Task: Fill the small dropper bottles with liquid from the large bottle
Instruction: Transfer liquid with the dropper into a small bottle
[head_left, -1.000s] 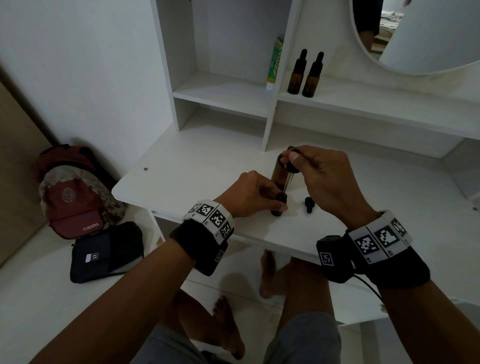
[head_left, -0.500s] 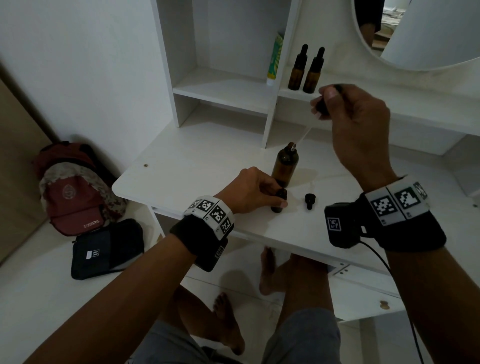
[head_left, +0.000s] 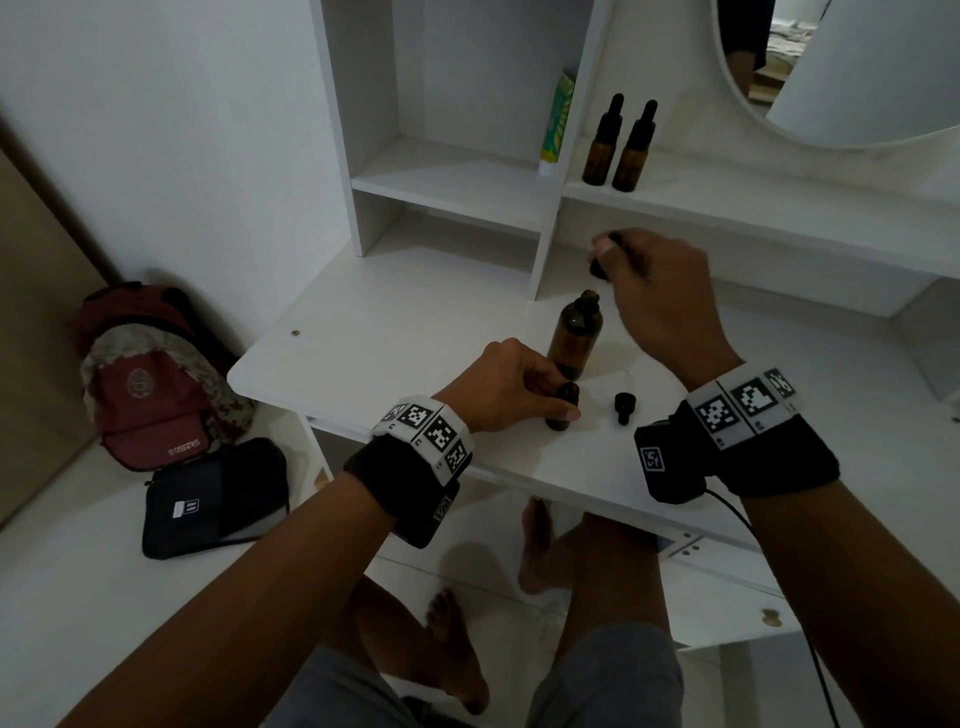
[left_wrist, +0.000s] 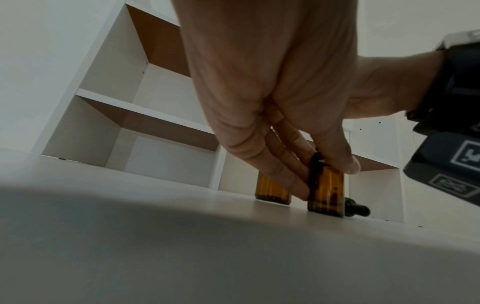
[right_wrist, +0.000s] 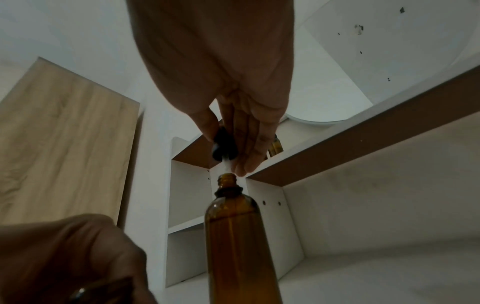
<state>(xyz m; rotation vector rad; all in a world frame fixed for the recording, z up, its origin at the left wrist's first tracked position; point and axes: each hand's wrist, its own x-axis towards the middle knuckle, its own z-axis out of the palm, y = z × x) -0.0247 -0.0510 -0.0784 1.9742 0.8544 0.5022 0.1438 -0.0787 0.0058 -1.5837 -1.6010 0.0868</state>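
Observation:
The large amber bottle (head_left: 575, 335) (right_wrist: 235, 236) stands uncapped on the white desk (head_left: 405, 332). My right hand (head_left: 605, 257) (right_wrist: 228, 152) pinches the black dropper cap (head_left: 602, 260) (right_wrist: 223, 147) just above the bottle's mouth. The glass tube under the cap is hard to make out. In front of the large bottle, my left hand (head_left: 563, 402) (left_wrist: 324, 176) holds a small open amber bottle (head_left: 560, 410) (left_wrist: 326, 193) upright on the desk. A small black dropper cap (head_left: 623, 407) (left_wrist: 435, 210) lies on the desk to its right.
Two capped small dropper bottles (head_left: 618, 143) stand on the shelf behind, beside a green-and-white tube (head_left: 555, 122). A round mirror (head_left: 841, 67) hangs at the upper right. A red backpack (head_left: 150, 374) and a black pouch (head_left: 213, 499) lie on the floor to the left.
My right hand rose high with the dropper out of the large bottle, then came down again to just above its mouth. The left hand stayed on the small bottle.

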